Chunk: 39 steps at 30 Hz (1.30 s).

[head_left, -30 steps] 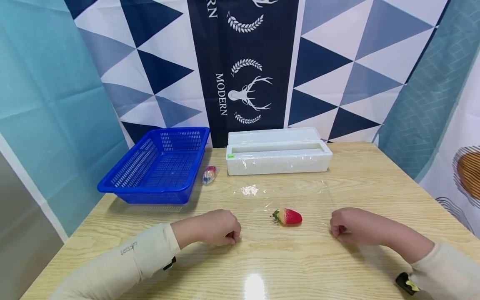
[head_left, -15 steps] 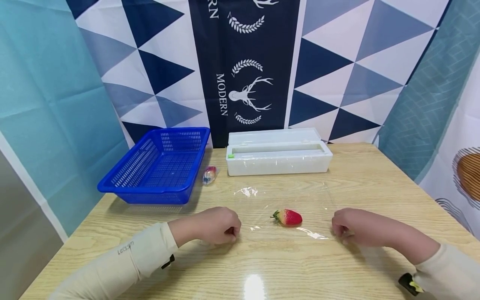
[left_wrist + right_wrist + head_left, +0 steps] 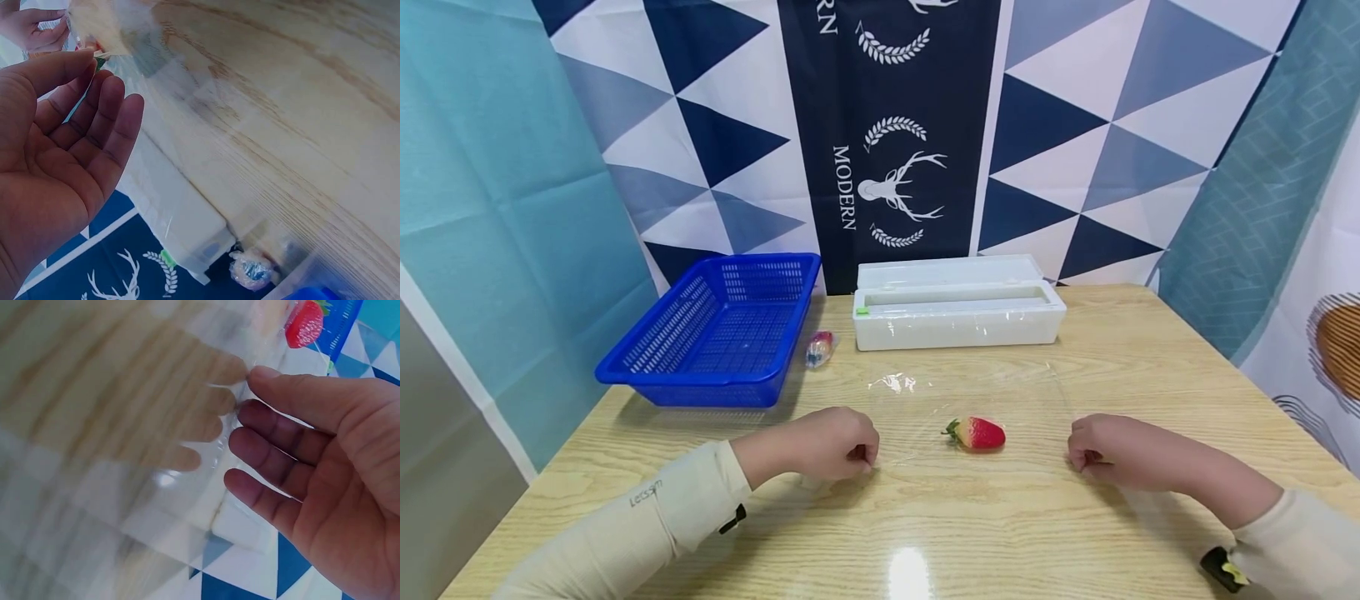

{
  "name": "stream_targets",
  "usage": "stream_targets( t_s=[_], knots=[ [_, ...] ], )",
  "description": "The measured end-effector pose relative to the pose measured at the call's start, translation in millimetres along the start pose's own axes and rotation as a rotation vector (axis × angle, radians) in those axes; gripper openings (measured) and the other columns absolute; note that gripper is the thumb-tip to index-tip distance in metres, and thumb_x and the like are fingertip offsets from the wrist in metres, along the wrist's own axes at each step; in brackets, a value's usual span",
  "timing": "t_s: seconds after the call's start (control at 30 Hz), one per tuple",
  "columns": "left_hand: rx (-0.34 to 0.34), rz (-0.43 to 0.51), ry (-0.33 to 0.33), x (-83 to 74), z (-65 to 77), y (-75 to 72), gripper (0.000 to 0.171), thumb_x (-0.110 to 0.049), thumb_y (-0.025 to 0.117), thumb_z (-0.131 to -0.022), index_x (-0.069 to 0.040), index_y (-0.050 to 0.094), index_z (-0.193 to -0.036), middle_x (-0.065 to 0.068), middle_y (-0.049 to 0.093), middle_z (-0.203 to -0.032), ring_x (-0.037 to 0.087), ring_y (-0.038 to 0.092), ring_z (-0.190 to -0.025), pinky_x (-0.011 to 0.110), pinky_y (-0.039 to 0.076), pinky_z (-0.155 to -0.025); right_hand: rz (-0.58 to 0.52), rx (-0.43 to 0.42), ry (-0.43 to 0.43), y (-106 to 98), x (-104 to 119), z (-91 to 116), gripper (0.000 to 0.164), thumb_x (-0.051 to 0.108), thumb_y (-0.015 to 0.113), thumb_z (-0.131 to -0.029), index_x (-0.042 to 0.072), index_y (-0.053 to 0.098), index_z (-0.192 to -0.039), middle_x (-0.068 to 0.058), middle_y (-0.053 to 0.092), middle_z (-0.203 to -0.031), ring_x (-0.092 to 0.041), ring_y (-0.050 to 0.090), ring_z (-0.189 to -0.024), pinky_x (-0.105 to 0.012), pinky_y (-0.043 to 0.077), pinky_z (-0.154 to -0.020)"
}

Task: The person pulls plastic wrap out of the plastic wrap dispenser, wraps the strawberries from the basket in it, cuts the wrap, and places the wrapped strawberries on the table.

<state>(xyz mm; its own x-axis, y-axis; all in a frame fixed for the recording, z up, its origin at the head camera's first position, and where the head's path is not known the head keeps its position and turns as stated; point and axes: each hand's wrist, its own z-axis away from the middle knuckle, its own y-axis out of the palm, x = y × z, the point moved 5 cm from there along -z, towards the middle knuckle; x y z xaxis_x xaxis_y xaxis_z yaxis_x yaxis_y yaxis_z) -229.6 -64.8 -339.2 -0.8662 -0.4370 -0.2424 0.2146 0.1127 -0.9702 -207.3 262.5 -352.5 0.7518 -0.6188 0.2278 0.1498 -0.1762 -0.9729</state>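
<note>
A red strawberry (image 3: 981, 434) with green leaves lies on a sheet of clear cling film (image 3: 1022, 396) spread over the table. To its left, my left hand (image 3: 833, 443) pinches the near left corner of the film between thumb and forefinger. My right hand (image 3: 1123, 450) pinches the near right side of the film. In the left wrist view, the left hand (image 3: 75, 125) has thumb and forefinger tips together, the other fingers loosely bent. The right hand (image 3: 312, 456) in the right wrist view holds the film edge at its thumb tip; the strawberry (image 3: 305, 325) shows beyond.
A long white cling film box (image 3: 958, 325) with its lid up stands behind the film. At the back left is a blue plastic basket (image 3: 760, 379). Beside it lies a small film-wrapped item (image 3: 820, 348), red and blue. A patterned cloth hangs behind the table.
Both hands have drawn slightly apart, the left one a little up and left, the right one a little right. Glints on the film near the strawberry have shifted. The strawberry stays put.
</note>
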Motion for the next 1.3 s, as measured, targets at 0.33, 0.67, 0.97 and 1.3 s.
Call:
stream_targets(
  t_s=[0.33, 0.67, 0.97, 1.3],
  knots=[
    [-0.009, 0.072, -0.028, 6.1, 0.4, -2.6, 0.014, -0.003, 0.068, -0.085, -0.014, 0.064, -0.077, -0.010, 0.051, -0.073, 0.003, 0.047, -0.068, 0.017, 0.042, -0.064, -0.109, -0.061, -0.038, -20, -7, 5, 0.028, -0.002, 0.069, -0.085, 0.024, 0.059, -0.083, 0.020, 0.053, -0.081, 0.004, 0.047, -0.073, -0.023, 0.043, -0.058],
    [-0.086, 0.198, -0.152, 26.5, -3.1, -8.5, 0.012, -0.004, 0.066, -0.090, -0.009, 0.066, -0.079, -0.009, 0.058, -0.073, 0.003, 0.052, -0.068, 0.022, 0.046, -0.066, -0.362, -0.034, 0.061, -31, -27, 4, 0.013, 0.005, 0.058, -0.097, 0.016, 0.055, -0.091, 0.007, 0.066, -0.089, -0.007, 0.056, -0.078, -0.025, 0.043, -0.061],
    [-0.112, 0.207, -0.352, 46.8, -13.8, 7.1, 0.024, -0.013, 0.061, -0.095, -0.011, 0.059, -0.071, -0.007, 0.043, -0.061, 0.008, 0.041, -0.060, 0.025, 0.036, -0.057, -0.436, -0.022, 0.127, -20, -39, -3, 0.012, 0.001, 0.055, -0.097, 0.010, 0.055, -0.089, 0.006, 0.064, -0.077, -0.009, 0.059, -0.070, -0.024, 0.047, -0.061],
    [-0.035, 0.048, -0.394, 49.2, -31.1, 11.5, 0.030, -0.017, 0.066, -0.092, -0.012, 0.056, -0.064, -0.007, 0.045, -0.057, 0.008, 0.040, -0.055, 0.025, 0.036, -0.056, -0.340, 0.047, 0.267, -9, -37, -18, 0.015, 0.000, 0.059, -0.092, 0.011, 0.058, -0.082, 0.009, 0.053, -0.064, -0.004, 0.049, -0.057, -0.024, 0.043, -0.055]
  ],
)
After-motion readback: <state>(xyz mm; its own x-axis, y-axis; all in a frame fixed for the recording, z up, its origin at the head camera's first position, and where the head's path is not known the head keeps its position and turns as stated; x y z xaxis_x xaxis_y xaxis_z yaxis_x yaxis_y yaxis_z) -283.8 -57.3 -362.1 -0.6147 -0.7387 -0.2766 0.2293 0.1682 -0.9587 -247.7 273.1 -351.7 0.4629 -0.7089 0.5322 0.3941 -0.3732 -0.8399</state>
